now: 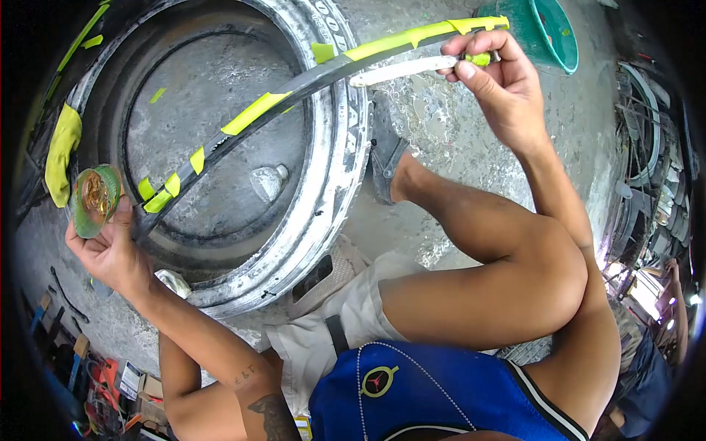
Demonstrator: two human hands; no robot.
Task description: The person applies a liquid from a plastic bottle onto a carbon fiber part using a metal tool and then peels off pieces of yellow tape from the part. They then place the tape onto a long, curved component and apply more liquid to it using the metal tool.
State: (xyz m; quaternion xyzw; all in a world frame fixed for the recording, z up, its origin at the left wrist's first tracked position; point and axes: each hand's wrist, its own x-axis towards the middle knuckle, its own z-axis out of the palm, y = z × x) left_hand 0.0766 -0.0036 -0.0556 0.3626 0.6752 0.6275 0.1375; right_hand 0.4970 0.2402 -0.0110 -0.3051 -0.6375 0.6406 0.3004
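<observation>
My left hand, at the left, is closed around a green-rimmed cup with a brownish-gold content. At the upper right, my right hand pinches a white brush-like stick with a yellow-green wrap at its near end. A dark curved strip with yellow-green tape pieces runs between the hands, across a large tire with white-smeared sidewall. The strip's lower end passes beside my left hand; whether the fingers touch it cannot be made out.
A clear plastic piece lies inside the tire ring. A yellow-green cloth hangs at the left. A teal bucket stands at the top right. Tools and boxes are at the lower left. Another person's arm shows at the far right.
</observation>
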